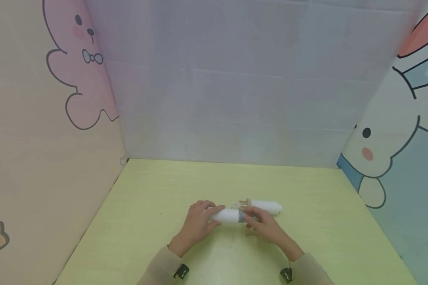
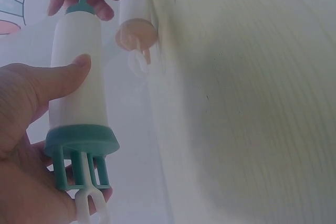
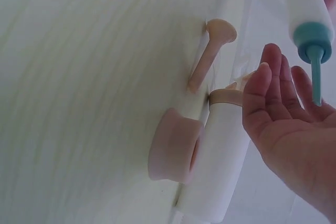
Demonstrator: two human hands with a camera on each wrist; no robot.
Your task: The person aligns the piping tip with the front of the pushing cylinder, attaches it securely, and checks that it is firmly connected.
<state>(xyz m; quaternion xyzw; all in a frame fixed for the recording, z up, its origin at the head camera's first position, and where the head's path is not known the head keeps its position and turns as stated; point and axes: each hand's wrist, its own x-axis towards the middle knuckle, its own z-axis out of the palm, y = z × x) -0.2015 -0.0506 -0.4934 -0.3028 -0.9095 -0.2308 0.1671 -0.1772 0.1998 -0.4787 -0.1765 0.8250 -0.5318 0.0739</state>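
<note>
My left hand (image 1: 198,221) grips a white bottle (image 1: 226,215) lying sideways, its thumb pressed along the bottle's side. A teal slotted cap (image 2: 82,139) with a white forked piece (image 2: 90,200) sits at one end. From the teal collar (image 3: 313,36) at the other end sticks out a thin teal nozzle (image 3: 316,74). My right hand (image 1: 265,225) is around that nozzle's tip, fingers loosely bent and apart from it in the right wrist view. Past the right hand lies a second white bottle (image 1: 266,206) with a peach slotted cap (image 1: 249,202).
In the right wrist view, a peach ring (image 3: 173,145) stands beside the second bottle, and a peach nozzle (image 3: 211,53) lies close by. All rest on a yellow-green tabletop (image 1: 157,190). Fabric walls (image 1: 217,99) with cartoon animals enclose the table at the back and sides.
</note>
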